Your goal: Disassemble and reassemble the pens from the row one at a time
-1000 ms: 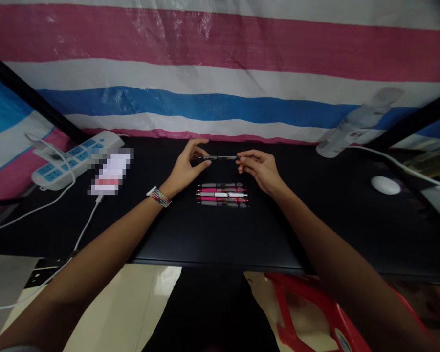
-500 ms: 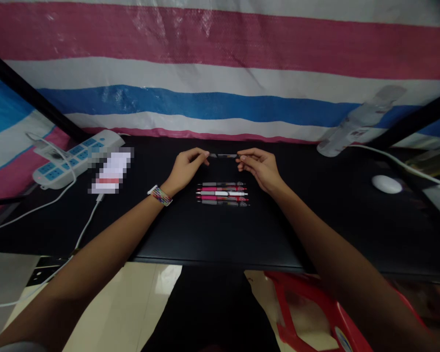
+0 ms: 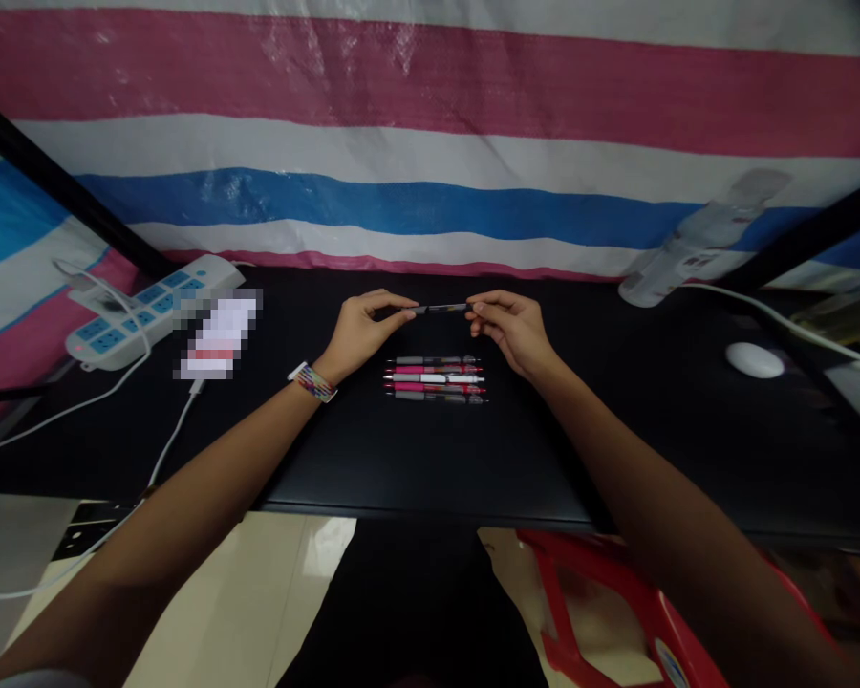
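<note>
Between my two hands a dark pen (image 3: 445,309) lies roughly level, above the row of pens. My left hand (image 3: 369,323) pinches its grey grip end between thumb and forefinger. At the other end, my right hand (image 3: 510,325) pinches the pen with the fingertips. Nearer to me several pens lie side by side on the black desk (image 3: 401,459): a grey pen (image 3: 430,360) at the back, a pink pen (image 3: 434,369), a white pen (image 3: 434,378), another pink pen (image 3: 434,388) and a grey pen (image 3: 437,397) in front.
To the left are a power strip (image 3: 154,311), a blurred-out phone (image 3: 219,334) and its white cable (image 3: 176,430). A clear bottle (image 3: 659,268) and a white computer mouse (image 3: 755,360) stand to the right. Below the desk is a red stool (image 3: 616,583).
My left hand's fingers have shifted a little right along the pen, and its grip has tightened into a pinch. My right hand has moved very slightly right. The row of pens is unchanged.
</note>
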A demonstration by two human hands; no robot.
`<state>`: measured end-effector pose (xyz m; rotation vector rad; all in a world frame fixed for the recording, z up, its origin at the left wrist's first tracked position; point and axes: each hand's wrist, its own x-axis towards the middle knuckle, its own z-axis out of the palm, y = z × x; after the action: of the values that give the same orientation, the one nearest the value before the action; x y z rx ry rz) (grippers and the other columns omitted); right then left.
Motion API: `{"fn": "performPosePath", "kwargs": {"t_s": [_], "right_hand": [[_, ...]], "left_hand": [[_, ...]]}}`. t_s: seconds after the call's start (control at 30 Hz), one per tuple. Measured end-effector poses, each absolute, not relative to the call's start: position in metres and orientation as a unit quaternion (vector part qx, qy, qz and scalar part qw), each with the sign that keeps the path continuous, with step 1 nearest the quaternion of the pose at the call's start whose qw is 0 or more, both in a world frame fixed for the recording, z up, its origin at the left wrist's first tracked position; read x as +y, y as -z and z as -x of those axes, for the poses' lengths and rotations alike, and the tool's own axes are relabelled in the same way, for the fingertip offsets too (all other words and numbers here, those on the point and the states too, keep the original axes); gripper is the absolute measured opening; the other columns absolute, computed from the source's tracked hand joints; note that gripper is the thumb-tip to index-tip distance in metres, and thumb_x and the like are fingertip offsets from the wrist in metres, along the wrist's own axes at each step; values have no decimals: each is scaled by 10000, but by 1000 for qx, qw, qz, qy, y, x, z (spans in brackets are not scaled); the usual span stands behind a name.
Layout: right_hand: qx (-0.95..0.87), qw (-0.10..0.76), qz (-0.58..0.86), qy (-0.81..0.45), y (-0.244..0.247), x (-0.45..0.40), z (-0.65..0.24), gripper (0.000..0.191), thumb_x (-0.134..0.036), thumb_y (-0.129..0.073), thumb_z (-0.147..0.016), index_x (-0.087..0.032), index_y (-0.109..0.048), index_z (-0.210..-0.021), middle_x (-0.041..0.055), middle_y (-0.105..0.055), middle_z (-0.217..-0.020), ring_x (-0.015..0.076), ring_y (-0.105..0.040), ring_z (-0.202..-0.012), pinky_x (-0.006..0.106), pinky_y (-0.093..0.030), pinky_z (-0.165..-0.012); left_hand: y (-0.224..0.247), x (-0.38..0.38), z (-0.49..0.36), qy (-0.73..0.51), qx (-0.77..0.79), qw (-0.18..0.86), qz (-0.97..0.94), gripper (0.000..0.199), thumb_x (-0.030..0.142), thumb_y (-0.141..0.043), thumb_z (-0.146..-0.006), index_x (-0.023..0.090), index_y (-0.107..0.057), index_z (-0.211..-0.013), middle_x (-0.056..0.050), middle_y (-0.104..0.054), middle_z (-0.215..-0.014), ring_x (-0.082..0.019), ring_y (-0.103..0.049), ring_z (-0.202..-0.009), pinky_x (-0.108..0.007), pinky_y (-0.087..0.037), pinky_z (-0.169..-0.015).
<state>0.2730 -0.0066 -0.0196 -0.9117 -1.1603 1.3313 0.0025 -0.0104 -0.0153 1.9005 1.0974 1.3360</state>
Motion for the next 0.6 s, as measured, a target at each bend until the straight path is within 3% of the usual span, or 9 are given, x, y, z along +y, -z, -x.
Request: {"fn": "performPosePath", "kwargs": {"t_s": [0.17,0.3,0.37,0.6], "right_hand": [[-445,537,360,-620,14,-8,-271,110,-238,-837,-856,-202,-840,-960,47,-756,-831,153,-641,-712,334,-599,-718],[-366,485,312,-730,3,-14,-270,307,-345,-682,-957,-181,-821,-1175,85,-784,-950,180,-683,-794,316,-618,-729],[-335,478,295,-757,1,-16,-269,348,-319,-617,-972,-174,-802,-1228,105,-801,-1035,188,-696,-838,305,-622,-722],[-268,500,276,-776,8,-13,-268,207,-162,-625,-948,-201,-759,-1100,35,-711,-858,131,-628,-729,232,-602,-699]], "left_hand": [[13,-13,-5,-521,403,280,-699,175,378,-890,-922,251,-913,-1041,-77,-876,-1051,-230,-781,-957,-387,-594,-897],[14,-12,-7,-543,402,315,-666,235,402,-907,-899,229,-897,-1057,-85,-885,-1095,-233,-801,-999,-389,-621,-947],[14,-12,-7,-550,404,313,-660,246,400,-914,-888,227,-892,-1062,-80,-884,-1084,-225,-796,-975,-385,-625,-939],[11,-15,-12,-549,408,339,-646,288,445,-946,-847,216,-882,-1010,-76,-879,-1040,-231,-796,-965,-381,-631,-918]]}}
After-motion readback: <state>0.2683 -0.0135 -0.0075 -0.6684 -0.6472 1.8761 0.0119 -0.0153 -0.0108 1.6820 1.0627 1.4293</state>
